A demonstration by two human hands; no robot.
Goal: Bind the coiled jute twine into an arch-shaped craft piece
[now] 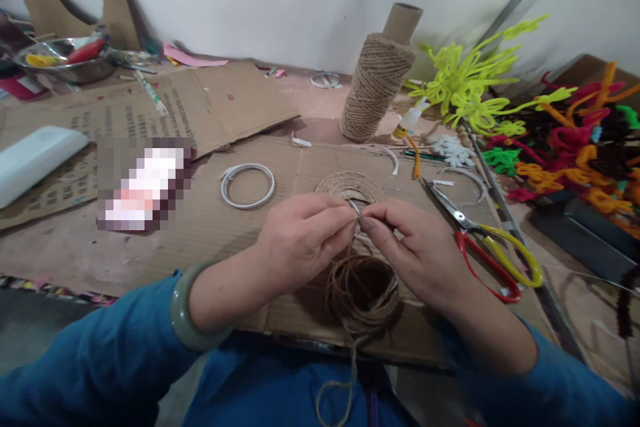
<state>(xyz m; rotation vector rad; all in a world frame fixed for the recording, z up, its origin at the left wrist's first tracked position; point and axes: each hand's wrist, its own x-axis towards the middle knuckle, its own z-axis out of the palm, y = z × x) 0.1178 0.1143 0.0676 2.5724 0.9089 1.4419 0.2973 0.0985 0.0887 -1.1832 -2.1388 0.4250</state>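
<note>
My left hand (305,233) and my right hand (407,240) meet at their fingertips over the cardboard. Both are closed in a pinch on a thin strand of jute twine (353,235); its exact end is hidden by the fingers, and a pale sliver shows between them. Just behind the fingers lies a flat spiral coil of twine (345,181), partly covered by my hands. Below them sits a loose wound bundle of jute twine (363,297), from which a tail hangs over the table edge towards my lap.
Scissors (463,220) with red and yellow handles lie right of my right hand. A roll of white tape (249,185) rests on the cardboard (210,247). Behind stand a twine spool (375,80), a glue bottle (407,121) and yellow pipe-cleaner flowers (465,80). A phone (147,187) lies left.
</note>
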